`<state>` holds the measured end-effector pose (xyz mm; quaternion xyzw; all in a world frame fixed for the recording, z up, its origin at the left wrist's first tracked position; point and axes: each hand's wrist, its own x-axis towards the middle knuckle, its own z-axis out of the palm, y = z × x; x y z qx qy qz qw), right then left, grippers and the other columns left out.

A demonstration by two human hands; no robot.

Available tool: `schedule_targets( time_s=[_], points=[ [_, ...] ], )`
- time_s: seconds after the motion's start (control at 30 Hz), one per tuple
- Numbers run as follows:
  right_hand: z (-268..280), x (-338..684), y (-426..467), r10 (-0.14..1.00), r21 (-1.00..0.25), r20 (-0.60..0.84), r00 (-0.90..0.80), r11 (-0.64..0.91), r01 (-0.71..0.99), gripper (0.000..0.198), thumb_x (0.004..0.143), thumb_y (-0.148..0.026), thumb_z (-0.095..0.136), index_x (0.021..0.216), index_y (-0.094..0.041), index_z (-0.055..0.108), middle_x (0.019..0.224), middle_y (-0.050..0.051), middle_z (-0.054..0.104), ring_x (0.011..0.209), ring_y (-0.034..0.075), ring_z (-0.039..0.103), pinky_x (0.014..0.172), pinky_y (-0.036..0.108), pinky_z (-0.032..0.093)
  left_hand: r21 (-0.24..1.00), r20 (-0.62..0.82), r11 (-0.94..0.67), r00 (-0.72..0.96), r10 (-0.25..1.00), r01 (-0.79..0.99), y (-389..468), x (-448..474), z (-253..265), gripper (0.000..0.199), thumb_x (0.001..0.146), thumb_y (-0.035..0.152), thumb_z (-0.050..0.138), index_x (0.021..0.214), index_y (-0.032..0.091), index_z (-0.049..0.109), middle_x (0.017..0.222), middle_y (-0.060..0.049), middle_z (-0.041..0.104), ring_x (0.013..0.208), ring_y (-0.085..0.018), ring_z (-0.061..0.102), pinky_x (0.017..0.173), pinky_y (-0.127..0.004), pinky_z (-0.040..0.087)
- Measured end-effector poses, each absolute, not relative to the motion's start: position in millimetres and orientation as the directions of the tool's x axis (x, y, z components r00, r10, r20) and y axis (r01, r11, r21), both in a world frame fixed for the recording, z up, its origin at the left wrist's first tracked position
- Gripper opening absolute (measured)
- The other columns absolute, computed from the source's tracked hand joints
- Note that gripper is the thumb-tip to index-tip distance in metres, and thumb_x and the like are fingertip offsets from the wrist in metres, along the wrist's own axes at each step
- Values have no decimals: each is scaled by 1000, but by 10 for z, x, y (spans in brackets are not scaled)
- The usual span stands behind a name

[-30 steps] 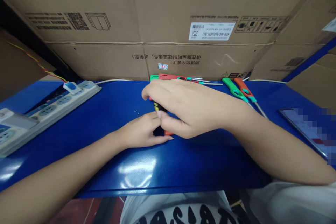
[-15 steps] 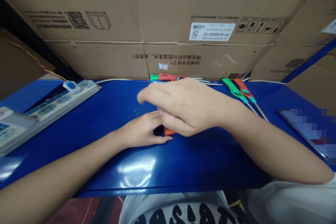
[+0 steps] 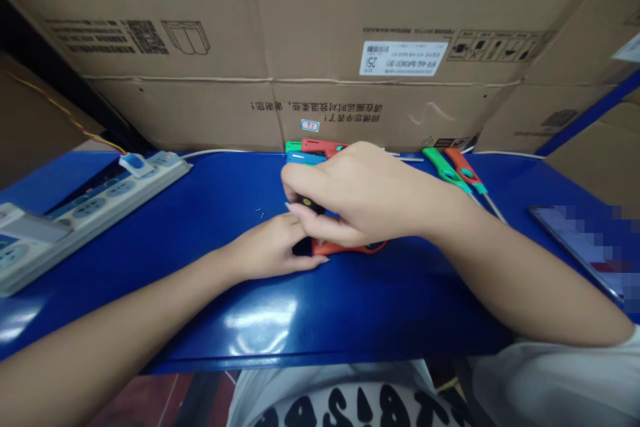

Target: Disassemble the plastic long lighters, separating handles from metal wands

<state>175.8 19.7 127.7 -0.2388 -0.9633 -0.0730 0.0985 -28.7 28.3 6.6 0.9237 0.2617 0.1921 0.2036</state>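
My left hand point(image 3: 273, 247) lies on the blue table with its thumb along the near edge of an orange lighter handle point(image 3: 367, 249), steadying it. Most of that handle is hidden under my hands. Above it, my right hand point(image 3: 350, 197) is closed around a black tool handle with a yellow-marked end point(image 3: 309, 202); the tool's tip cannot be seen. Two tiny screws point(image 3: 260, 213) rest on the table to the left of my hands.
Behind my hands lie a red long-nosed lighter point(image 3: 320, 146) and a blue one point(image 3: 303, 158). To the right are a green lighter point(image 3: 443, 167), an orange lighter point(image 3: 463, 167) and a phone point(image 3: 575, 247). A power strip point(image 3: 120, 190) stands left; a cardboard box point(image 3: 200, 107) walls the back.
My right hand's fingertips have drawn back to the right and curled, and the black handle now shows between them. More of the orange lighter handle is uncovered. My left hand stays put.
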Motion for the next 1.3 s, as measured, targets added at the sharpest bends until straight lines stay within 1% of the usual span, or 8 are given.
schedule_targets(
  time_s=[0.37,0.47,0.63,0.77,0.87,1.0,1.13,1.3],
  points=[
    [1312,1776,215,429,21,252,-868,894,448,31,98,-34,43,111,-13,61,90,7,70,67,16,52,57,29,25,459,280,-801,793,542,385,273,-275,107,31,92,38,69,116,18,67,114,-9,73,108,-27,69,99,-40,56],
    [1299,1779,220,451,71,253,-856,873,482,35,102,-40,38,102,-14,62,79,6,67,64,17,51,58,30,24,469,271,-789,785,557,397,267,-270,109,33,93,40,68,119,19,66,115,-9,73,105,-26,70,97,-41,56],
    [1249,1775,262,350,-34,303,-886,933,357,26,101,-32,42,116,-15,55,109,10,67,83,17,57,64,28,33,484,289,-777,765,575,402,262,-259,115,27,91,40,70,108,20,68,108,-8,73,102,-26,70,94,-39,57],
    [1220,1778,319,382,-14,307,-872,917,398,30,104,-37,36,107,-16,58,86,5,67,73,18,56,61,28,29,478,288,-774,758,585,416,257,-257,125,24,90,41,70,93,18,66,95,-6,72,90,-23,69,84,-35,58],
    [1218,1797,341,372,-48,342,-863,924,380,28,96,-24,41,118,-14,56,100,7,70,78,18,58,63,28,32,478,306,-788,768,563,388,259,-256,127,24,90,41,70,92,18,65,98,-6,71,92,-22,68,87,-35,56],
    [1225,1823,348,410,-47,333,-849,907,419,27,99,-32,41,106,-15,60,89,6,70,70,17,55,63,29,33,477,307,-791,770,559,384,264,-250,121,21,90,37,72,92,18,64,94,-5,71,88,-21,68,86,-34,55],
    [1215,1829,348,357,-83,340,-870,933,350,26,96,-27,43,115,-15,56,102,7,69,77,16,55,65,28,35,489,303,-770,748,591,410,258,-243,114,24,87,38,75,92,17,65,95,-5,71,88,-22,68,82,-33,56],
    [1203,1821,335,361,-97,363,-859,931,351,17,95,-29,46,101,-17,58,81,1,66,63,13,47,59,27,28,513,296,-754,739,605,411,260,-243,108,24,88,38,74,97,18,66,94,-5,72,89,-22,69,84,-35,57]
  ],
)
